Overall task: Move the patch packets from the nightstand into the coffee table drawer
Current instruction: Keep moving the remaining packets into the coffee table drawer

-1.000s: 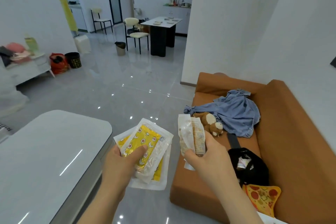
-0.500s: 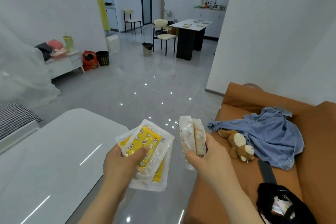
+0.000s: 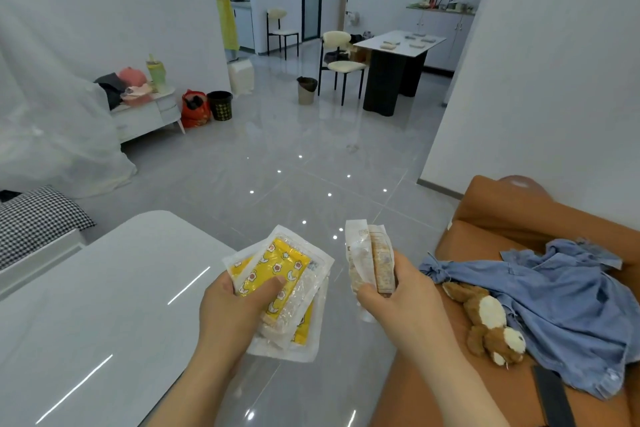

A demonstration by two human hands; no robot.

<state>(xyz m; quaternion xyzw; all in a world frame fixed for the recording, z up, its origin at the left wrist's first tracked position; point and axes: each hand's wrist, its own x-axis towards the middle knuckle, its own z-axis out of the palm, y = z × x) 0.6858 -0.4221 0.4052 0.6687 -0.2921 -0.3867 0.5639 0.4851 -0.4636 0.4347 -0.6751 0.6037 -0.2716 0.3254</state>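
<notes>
Head view: the left hand [image 3: 235,308] holds a fanned stack of yellow packets [image 3: 284,274] in clear wrappers. The thumb presses across the top one and the fingers curl beneath, hidden by the stack. There seem to be three or so, though the overlapping wrappers make the count unsure.

The right hand [image 3: 398,295] grips a smaller bundle of pale packets [image 3: 370,260] upright, with thumb and fingers closed round the lower half. The print on them is too blurred to read. The two bundles are near each other but apart. Both are held in the air over the glossy grey floor [image 3: 294,166], in the gap between the table and the sofa.

The white coffee table [image 3: 86,315] fills the lower left, its rounded corner just beside the left hand. On the right is the orange sofa [image 3: 502,218], with a crumpled blue shirt [image 3: 554,295] lying on its seat. A brown and white plush toy [image 3: 491,326] lies against the shirt's near edge, and a dark strap [image 3: 554,399] runs off the bottom.

Far back on the left is the white nightstand [image 3: 145,118], piled with clothes and a green bottle. A red bag [image 3: 195,109] and a dark bin [image 3: 220,105] sit on the floor beside it. Across the room a dining table [image 3: 398,45] on a dark base stands with a cream chair [image 3: 341,66] next to it.
</notes>
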